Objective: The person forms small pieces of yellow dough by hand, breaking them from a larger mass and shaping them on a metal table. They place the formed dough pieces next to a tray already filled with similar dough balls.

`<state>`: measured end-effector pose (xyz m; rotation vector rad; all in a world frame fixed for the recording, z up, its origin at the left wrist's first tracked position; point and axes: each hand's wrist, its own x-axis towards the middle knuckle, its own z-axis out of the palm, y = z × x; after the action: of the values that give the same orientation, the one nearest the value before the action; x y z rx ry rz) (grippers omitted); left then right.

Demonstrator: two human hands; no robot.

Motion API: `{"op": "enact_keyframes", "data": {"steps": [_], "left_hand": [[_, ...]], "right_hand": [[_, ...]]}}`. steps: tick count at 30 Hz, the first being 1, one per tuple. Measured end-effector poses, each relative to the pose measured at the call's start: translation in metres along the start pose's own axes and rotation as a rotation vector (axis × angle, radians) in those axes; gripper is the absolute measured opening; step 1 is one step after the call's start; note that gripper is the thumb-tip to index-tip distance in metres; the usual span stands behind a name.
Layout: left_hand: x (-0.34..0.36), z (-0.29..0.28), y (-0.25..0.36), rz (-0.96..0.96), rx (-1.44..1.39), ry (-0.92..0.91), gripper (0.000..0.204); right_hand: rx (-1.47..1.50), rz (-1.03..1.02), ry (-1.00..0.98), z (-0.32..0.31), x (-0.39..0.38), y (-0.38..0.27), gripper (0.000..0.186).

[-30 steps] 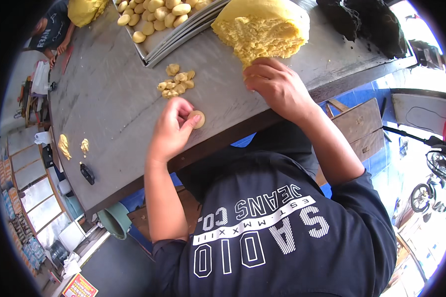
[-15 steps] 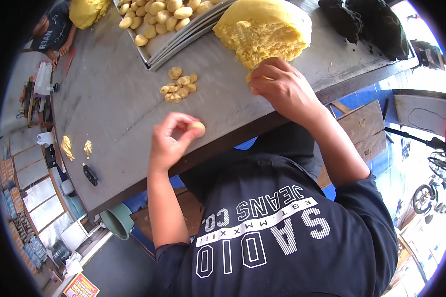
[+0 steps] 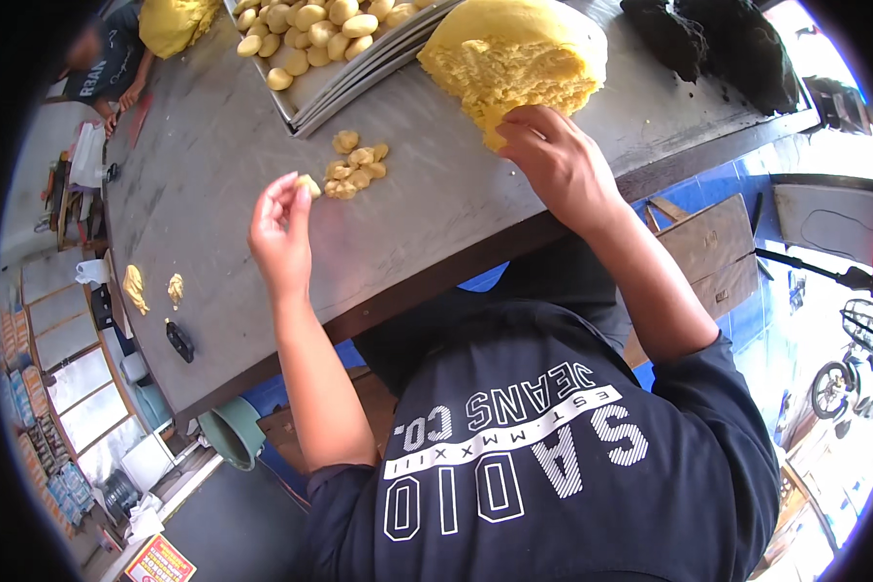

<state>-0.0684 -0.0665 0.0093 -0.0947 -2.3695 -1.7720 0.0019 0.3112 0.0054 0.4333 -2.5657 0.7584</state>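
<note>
My left hand (image 3: 279, 233) is raised above the grey table (image 3: 204, 165) and pinches a small yellow dough piece (image 3: 307, 183) at its fingertips, just left of a little heap of dough pieces (image 3: 355, 167). My right hand (image 3: 553, 160) grips the torn lower edge of a big yellow dough mass (image 3: 514, 53) at the table's far side. A metal tray (image 3: 359, 73) behind the heap holds several rounded dough pieces (image 3: 306, 24).
Another person in a dark shirt (image 3: 116, 58) works at the far left beside a second yellow dough lump (image 3: 175, 21). Two dough scraps (image 3: 150, 288) and a small black object (image 3: 178, 341) lie near the table's left end. Dark lumps (image 3: 718, 44) sit far right.
My left hand lifted off the table and moved up and left toward the heap, carrying the dough piece. My right hand moved up onto the big dough mass.
</note>
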Motion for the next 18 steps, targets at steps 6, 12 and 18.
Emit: {"op": "enact_keyframes", "data": {"steps": [6, 12, 18], "left_hand": [[-0.08, 0.029, 0.023, 0.483, 0.66, -0.322, 0.035], [-0.091, 0.031, 0.013, 0.268, 0.467, -0.129, 0.024], [-0.101, 0.013, 0.005, 0.412, 0.545, -0.174, 0.019]], "right_hand": [[-0.144, 0.034, -0.15, 0.007, 0.012, -0.012, 0.012], [0.065, -0.005, -0.212, -0.008, 0.015, -0.003, 0.023], [-0.091, 0.169, -0.093, -0.004, -0.011, -0.022, 0.033]]}}
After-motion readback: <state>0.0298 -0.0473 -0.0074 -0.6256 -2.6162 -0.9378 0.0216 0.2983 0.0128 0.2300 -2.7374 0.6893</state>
